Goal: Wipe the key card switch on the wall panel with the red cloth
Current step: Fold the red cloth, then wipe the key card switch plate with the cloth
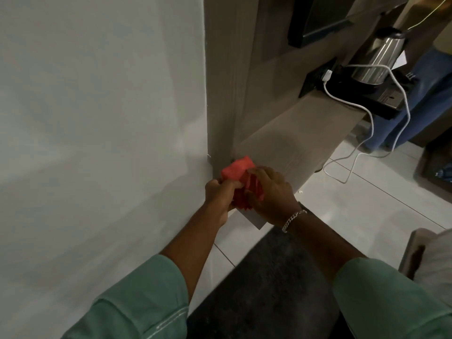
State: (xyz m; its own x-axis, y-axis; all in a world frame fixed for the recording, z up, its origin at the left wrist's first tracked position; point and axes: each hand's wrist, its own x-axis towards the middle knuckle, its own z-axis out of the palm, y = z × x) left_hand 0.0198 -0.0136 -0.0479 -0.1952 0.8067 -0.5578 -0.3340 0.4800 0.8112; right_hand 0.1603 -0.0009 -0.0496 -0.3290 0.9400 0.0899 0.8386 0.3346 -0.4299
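The red cloth [236, 170] is bunched up at the near corner of a grey wooden shelf [300, 133]. Both hands hold it. My left hand [220, 196] grips its lower left part from beside the white wall. My right hand [271, 192], with a silver chain bracelet at the wrist, covers its right side with fingers curled into the fabric. No key card switch or wall panel shows in the head view.
The white wall [97, 118] fills the left. A steel kettle [381, 57] on a black base stands at the shelf's far end, with a white cable [371, 123] hanging to the tiled floor. A dark mat [264, 289] lies below. Another person's jeans [428, 106] show at right.
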